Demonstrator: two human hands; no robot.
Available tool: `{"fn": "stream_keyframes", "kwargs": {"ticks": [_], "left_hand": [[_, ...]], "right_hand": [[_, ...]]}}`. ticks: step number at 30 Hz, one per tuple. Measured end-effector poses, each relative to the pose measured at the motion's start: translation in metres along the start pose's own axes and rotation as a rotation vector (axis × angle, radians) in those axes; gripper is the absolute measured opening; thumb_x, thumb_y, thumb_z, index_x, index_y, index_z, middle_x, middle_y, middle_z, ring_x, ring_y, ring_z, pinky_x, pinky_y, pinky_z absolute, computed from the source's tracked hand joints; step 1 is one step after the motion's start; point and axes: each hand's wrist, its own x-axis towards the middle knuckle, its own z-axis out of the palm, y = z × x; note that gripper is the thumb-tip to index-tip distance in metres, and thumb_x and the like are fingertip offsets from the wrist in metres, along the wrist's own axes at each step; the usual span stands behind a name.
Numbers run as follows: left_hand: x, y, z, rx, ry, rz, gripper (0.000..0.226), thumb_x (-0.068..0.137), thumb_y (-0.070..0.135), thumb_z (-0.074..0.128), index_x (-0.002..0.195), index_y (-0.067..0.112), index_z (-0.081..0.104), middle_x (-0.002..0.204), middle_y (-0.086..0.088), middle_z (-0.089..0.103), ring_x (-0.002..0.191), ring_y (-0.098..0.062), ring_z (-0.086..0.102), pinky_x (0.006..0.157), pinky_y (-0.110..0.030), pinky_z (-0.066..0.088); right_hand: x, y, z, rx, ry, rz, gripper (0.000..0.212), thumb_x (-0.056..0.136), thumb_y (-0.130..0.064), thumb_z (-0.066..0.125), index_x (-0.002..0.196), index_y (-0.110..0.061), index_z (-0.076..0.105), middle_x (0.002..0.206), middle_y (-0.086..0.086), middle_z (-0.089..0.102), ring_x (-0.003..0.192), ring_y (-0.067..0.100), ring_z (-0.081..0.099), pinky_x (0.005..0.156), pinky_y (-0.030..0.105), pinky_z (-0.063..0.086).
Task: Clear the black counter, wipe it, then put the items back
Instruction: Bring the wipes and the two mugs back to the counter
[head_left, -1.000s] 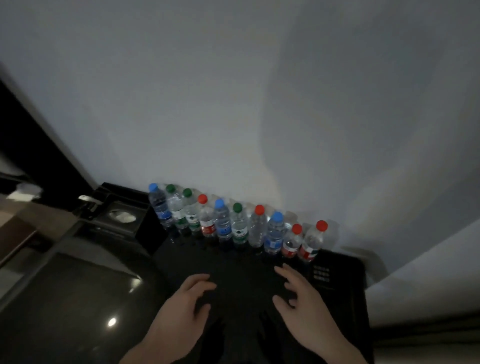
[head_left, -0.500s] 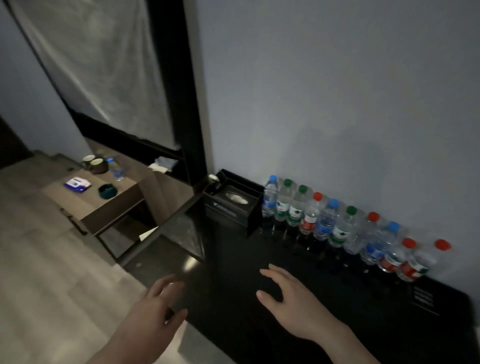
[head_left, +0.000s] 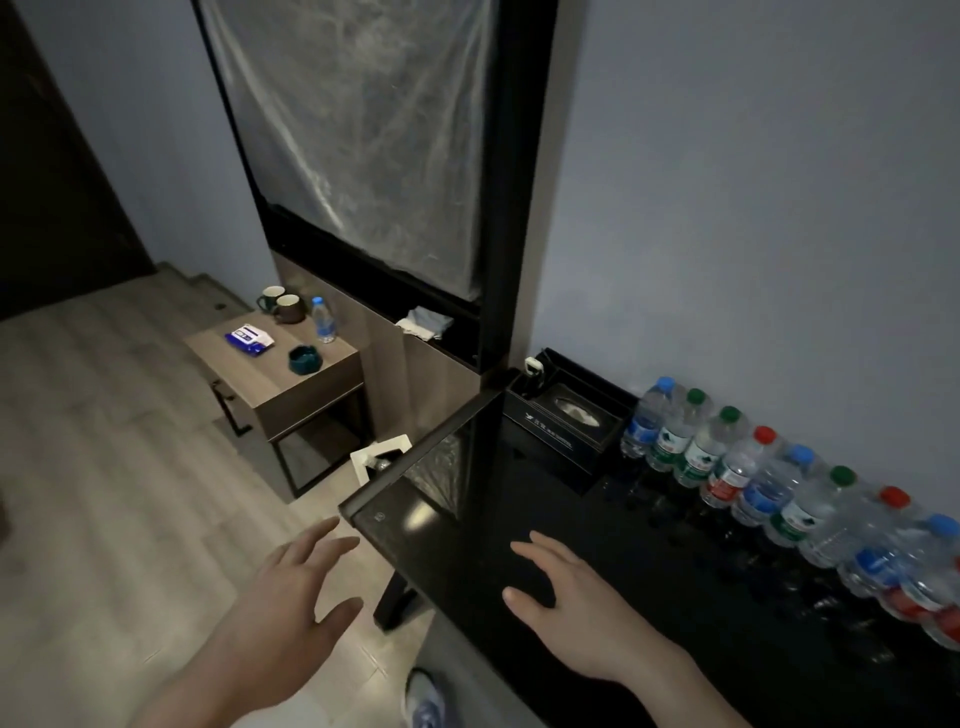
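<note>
**A:** Head view. What is the counter like, and where are the hands?

**B:** The black counter (head_left: 597, 525) is a glossy slab with a sharp squared corner, mirror-like enough to reflect the wall. The right hand (head_left: 576, 613) hovers above its near edge, palm down, fingers straight and spread, holding nothing. The left hand (head_left: 291, 597) hangs off the counter's corner, over pale wood-grain flooring (head_left: 104, 467), fingers loosely spread and likewise empty.

**A:** And the things on the counter?

**B:** Beyond the right hand, along the grey wall (head_left: 753, 208), stands a row of clear plastic water bottles (head_left: 737, 467), ribbed and upright, shoulder to shoulder. I count eight caps: three blue, three green, two red; the row runs out of frame at the right, so more may follow. At the row's left end, touching the first bottle, sits one matte black rectangular tissue box (head_left: 566, 421) with an oval slot.

**A:** Away from the counter?

**B:** Far ahead of the left hand is a wooden side table (head_left: 280, 384) carrying two round mugs (head_left: 280, 304), one more bottle (head_left: 323, 322), one blue packet (head_left: 249, 338) and one dark round dish (head_left: 305, 359). Crinkled clear plastic sheeting (head_left: 363, 130) hangs in a black frame above.
</note>
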Motion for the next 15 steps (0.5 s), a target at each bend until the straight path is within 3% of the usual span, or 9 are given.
{"fn": "stream_keyframes", "kwargs": {"ticks": [15], "left_hand": [[0.150,-0.122,-0.080,0.059,0.005,-0.143,0.064,0.093,0.061,0.059,0.150,0.044,0.038,0.166,0.018,0.018,0.149,-0.013,0.030,0.119,-0.030,0.032]], "right_hand": [[0.216,-0.116,-0.014,0.007,-0.129,-0.137,0.065,0.102,-0.055,0.053,0.159,-0.045,0.026,0.169,-0.025,0.008,0.157,0.011,0.012,0.125,0.045,0.025]]}}
